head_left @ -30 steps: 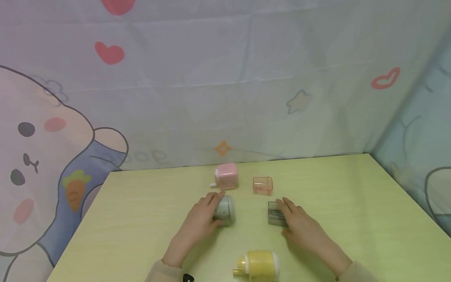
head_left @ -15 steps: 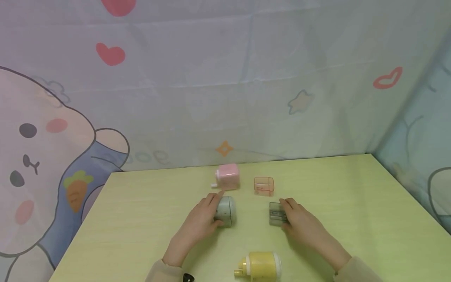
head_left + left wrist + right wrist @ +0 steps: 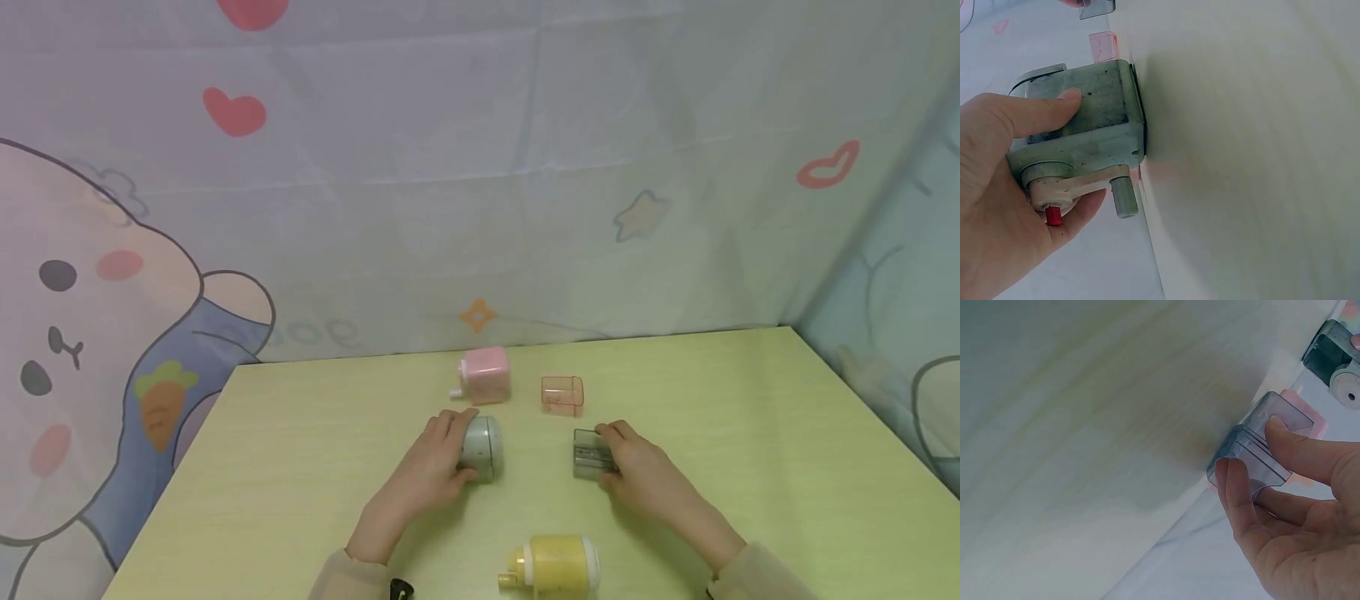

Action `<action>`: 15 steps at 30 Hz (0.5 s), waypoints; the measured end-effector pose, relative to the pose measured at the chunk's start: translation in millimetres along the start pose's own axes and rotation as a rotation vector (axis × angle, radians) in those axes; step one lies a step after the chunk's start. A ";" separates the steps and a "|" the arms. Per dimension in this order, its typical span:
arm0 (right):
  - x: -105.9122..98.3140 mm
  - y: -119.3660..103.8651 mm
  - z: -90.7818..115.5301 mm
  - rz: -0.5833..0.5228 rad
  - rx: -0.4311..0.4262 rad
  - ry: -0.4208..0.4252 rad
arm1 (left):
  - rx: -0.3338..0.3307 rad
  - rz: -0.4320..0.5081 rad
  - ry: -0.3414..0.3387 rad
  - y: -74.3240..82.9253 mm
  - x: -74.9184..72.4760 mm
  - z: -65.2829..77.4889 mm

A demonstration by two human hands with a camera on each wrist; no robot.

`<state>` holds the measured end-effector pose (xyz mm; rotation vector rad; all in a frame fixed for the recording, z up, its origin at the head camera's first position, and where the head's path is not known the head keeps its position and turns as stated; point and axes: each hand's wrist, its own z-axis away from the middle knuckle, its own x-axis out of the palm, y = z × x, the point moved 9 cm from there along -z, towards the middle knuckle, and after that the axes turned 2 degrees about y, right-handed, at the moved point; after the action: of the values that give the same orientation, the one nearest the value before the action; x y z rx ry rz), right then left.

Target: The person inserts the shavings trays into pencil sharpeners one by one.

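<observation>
My left hand point(image 3: 422, 477) grips a grey-green hand-crank pencil sharpener point(image 3: 482, 450) on the table. In the left wrist view the thumb lies along the side of the sharpener point(image 3: 1094, 103), and its crank handle point(image 3: 1124, 197) and red shaft tip point toward the palm. To the right, my right hand point(image 3: 647, 475) holds a clear grey shavings drawer point(image 3: 587, 454) between thumb and fingers. Seen from the right wrist, the drawer point(image 3: 1254, 450) is a see-through box with ridges across it. A gap separates the drawer from the sharpener.
Behind the hands are a pink crank sharpener point(image 3: 486, 375) and a clear pink drawer point(image 3: 562, 396). A yellow crank sharpener point(image 3: 557, 565) lies in front, between the forearms. A printed cloth point(image 3: 420, 183) hangs behind the far edge of the pale yellow table point(image 3: 300, 433).
My right hand's fingers have drawn in around the grey drawer. My left hand and the grey-green sharpener have stayed in place, while the head view has shifted slightly.
</observation>
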<state>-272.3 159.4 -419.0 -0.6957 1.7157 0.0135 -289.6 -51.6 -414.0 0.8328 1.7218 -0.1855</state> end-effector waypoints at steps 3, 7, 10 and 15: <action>1.3 0.6 -0.2 -0.005 0.004 -0.001 | -0.007 0.011 -0.005 -0.5 1.2 0.4; 3.0 1.7 -1.0 -0.005 0.005 0.000 | -0.018 0.021 -0.007 -1.3 2.6 1.0; 2.7 2.9 -1.5 -0.003 0.020 0.005 | -0.016 0.025 -0.003 -1.0 3.1 0.8; 1.8 5.1 -2.8 -0.016 0.064 -0.006 | -0.003 0.038 0.001 0.0 4.4 -0.5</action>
<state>-277.2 161.8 -421.7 -0.6616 1.6979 -0.0501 -290.5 -49.4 -417.8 0.8628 1.7053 -0.1563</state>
